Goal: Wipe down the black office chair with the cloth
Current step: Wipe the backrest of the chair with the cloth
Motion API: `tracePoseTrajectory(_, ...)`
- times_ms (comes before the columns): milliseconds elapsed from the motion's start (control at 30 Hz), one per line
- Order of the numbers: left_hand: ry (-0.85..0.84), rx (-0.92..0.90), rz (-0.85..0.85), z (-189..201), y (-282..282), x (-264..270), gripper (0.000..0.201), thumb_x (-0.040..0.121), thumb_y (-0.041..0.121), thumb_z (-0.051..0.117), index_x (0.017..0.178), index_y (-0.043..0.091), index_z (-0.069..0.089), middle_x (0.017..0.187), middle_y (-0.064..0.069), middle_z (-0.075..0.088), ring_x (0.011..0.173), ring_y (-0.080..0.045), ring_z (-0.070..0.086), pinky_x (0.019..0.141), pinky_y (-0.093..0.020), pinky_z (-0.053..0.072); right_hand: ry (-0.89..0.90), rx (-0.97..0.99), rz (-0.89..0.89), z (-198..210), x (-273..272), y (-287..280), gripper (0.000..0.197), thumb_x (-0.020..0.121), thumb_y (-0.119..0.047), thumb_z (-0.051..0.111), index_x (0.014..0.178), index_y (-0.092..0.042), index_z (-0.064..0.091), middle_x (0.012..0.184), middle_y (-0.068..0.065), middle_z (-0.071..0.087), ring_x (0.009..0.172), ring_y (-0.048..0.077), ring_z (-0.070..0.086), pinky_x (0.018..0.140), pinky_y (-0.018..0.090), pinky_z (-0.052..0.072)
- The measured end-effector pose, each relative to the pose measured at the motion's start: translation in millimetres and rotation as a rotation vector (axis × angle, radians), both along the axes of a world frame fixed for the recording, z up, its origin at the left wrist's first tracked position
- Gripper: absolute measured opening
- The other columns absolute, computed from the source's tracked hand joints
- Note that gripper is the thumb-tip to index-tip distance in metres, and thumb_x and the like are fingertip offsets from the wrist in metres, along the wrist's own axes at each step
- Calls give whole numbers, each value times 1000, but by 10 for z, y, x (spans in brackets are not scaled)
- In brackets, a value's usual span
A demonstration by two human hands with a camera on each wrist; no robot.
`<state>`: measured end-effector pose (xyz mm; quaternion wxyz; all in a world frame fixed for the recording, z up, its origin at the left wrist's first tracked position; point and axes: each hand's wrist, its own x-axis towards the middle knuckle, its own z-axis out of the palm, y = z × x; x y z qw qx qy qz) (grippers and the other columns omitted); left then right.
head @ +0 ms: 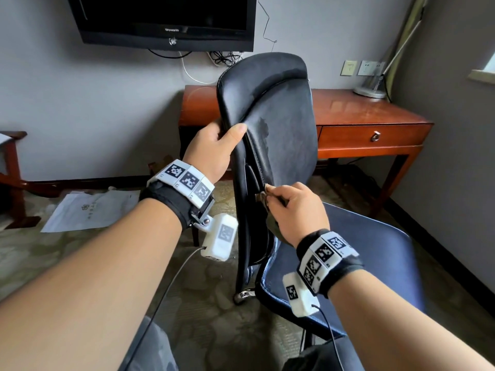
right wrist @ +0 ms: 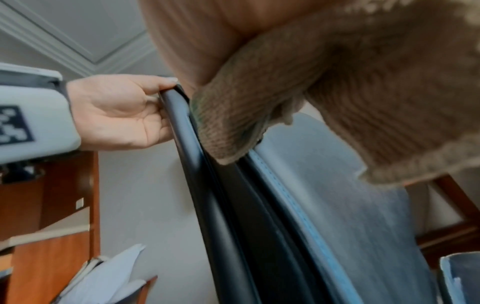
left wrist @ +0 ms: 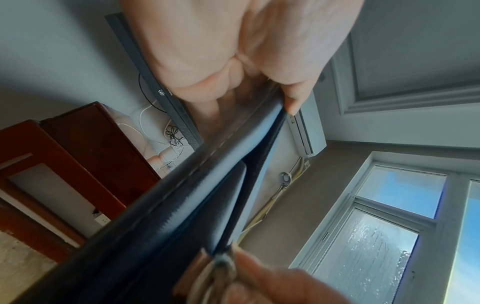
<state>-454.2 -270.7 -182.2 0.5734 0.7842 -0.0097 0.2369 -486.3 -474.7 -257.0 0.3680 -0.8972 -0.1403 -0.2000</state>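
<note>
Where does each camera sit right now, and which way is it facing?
Head: worn on the head, looking forward and down at the chair before a desk; both forearms, left hand and right hand show.
Left wrist: looks up along the left hand, its grip on the chair edge.
Right wrist: looks up past the cloth to the chair.
Shared: both wrist views catch the other hand.

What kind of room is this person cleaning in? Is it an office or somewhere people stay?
Probably a hotel or guest room, though that is a guess. A flat television hangs on the wall above a wooden desk with one drawer, an air conditioner sits high on the wall, and the floor is patterned carpet.
</note>
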Motion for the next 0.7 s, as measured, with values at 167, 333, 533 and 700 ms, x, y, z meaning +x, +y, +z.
tracePoseTrajectory(167, -13, 2, -19, 6, -12, 25, 33, 82, 72, 64, 97, 44, 73, 96, 9, 80, 97, -21, 76, 95, -52, 58, 74, -236, 33, 170, 12, -230, 23, 95, -36, 65, 114, -38, 78, 90, -1, 64, 90, 23, 66, 84, 32, 51)
tracePoseTrajectory(333, -16, -2, -29, 5, -12, 5, 36, 82, 74, 64, 93, 41, 73, 95, 11, 79, 95, -19, 75, 94, -50, 59, -59, -68, -51, 265, 51, -150, 25, 95, -38, 65, 117, -41, 76, 94, -6, 64, 89, 16, 65, 86, 28, 52)
tracePoseTrajectory(533, 9, -85, -85, -30, 20, 33, 42, 79, 73, 69, 106, 41, 73, 107, 7, 80, 105, -25, 75, 98, -55, 57, -35, -116, -63, -7, 1, 26, 35, 98, -48, 59, 132, -42, 65, 105, -7, 57, 93, 21, 64, 85, 37, 56)
tracePoseTrajectory(700, -10, -102, -103, -51, 15, 53, 44, 79, 76, 70, 108, 44, 73, 108, 7, 80, 107, -25, 75, 99, -55, 57, -83, -66, -58, 1, 22, -11, 30, 96, -47, 64, 124, -40, 71, 100, -11, 59, 93, 16, 64, 85, 36, 55)
